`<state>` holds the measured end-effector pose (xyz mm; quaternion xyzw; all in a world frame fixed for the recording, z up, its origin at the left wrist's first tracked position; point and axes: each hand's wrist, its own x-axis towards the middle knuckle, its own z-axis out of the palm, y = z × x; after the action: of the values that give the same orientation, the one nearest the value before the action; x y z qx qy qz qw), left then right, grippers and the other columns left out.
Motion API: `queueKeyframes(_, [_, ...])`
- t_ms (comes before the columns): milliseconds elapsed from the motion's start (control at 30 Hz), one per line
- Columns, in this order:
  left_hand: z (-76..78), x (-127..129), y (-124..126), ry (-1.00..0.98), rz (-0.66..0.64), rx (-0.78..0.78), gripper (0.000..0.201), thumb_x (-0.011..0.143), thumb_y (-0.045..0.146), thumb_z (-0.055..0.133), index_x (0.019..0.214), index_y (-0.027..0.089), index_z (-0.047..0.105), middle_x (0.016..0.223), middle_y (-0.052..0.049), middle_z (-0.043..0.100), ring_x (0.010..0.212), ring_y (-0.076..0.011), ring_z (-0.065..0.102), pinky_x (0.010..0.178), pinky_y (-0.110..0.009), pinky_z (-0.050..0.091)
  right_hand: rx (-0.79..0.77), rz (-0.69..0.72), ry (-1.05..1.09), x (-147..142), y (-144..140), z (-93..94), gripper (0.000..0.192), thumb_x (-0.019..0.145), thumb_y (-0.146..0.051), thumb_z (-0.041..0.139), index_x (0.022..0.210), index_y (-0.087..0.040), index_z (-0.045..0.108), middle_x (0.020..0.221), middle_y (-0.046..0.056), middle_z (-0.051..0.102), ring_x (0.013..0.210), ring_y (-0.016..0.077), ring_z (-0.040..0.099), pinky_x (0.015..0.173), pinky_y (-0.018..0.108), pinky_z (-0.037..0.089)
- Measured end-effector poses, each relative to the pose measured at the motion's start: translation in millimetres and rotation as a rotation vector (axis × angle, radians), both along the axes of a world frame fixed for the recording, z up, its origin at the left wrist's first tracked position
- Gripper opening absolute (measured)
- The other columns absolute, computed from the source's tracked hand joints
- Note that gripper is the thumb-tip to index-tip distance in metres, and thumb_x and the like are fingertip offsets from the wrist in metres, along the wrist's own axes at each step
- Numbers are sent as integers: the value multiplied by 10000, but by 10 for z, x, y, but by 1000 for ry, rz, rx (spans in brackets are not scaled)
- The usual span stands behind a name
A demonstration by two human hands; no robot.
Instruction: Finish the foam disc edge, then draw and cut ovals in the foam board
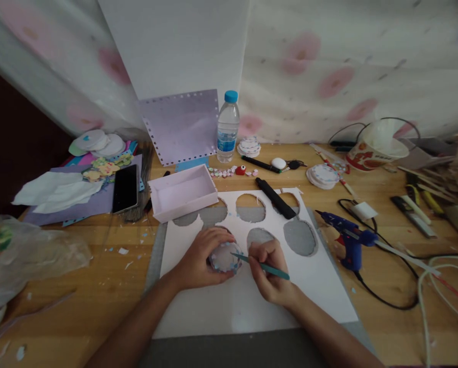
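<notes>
- Left hand: curled around a small round piece, fingers pressed to its rim at 9 o'clock, steadying it on the white sheet.
- Round piece: lies near the middle of the sheet, a ring of small coloured dots along its edge; the ring looks nearly closed, though the stretch under the fingers is hidden (so completeness cannot be told).
- Right hand: fingers pinched together on a thin teal tool, held like a pen, its tip at the piece's 3 o'clock edge.
- White sheet: six oval holes already cut out, showing the grey mat beneath; the lower half of the sheet is uncut.
- Finished-looking stacks: decorated discs at 2 o'clock of the hands, a second stack beside the water bottle at 12 o'clock. By my reading several pieces are done and this one is in its last trimming of dots.
- Loose dots: a short row of small hearts by a red punch, at 12 o'clock (supply remains).
- Pink box: at 11 o'clock, open.
- Blue glue gun: at 3 o'clock, lying on the wooden table, cord trailing.
- Phone: at 10 o'clock, face up, beside paper scraps.
- Black knife: at 1 o'clock, on the sheet's top edge.
</notes>
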<state>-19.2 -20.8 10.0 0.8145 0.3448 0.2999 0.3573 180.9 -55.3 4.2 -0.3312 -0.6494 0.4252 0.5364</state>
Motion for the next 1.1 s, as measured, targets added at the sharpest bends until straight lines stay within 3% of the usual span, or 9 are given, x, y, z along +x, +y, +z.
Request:
queueKeyframes(200, [5,-4,1,4,-5,4,597,654,193,741,1211,247,534,1218,-85,603,1176,-287,524,1015,-438,393,63,-36,-38,15,24,32,189,938,-110,382,847,-251,294,706,-40,319,587,128,342,509,263,284])
queueKeyframes(533, [1,-3,3,10,-24,-14,560,693,201,743,1207,233,523,1230,-101,597,1181,-284,518,1014,-443,396,148,-75,-142,83,77,-17,283,820,-7,451,834,-254,312,692,-42,384,590,139,400,537,282,313])
queueKeyframes(800, [15,-27,0,-31,-32,-78,547,771,417,704,1253,228,527,1243,-124,582,1176,-311,516,1017,-467,392,164,-55,-127,76,90,16,263,835,-22,435,830,-253,311,689,-43,378,581,136,386,525,279,317])
queueKeyframes(1100, [-20,-26,3,-54,-12,-72,538,763,428,730,1237,233,565,1219,-123,606,1162,-304,534,1009,-447,410,155,-38,-120,87,67,5,230,868,-51,416,825,-250,309,688,-39,368,594,136,393,527,277,329])
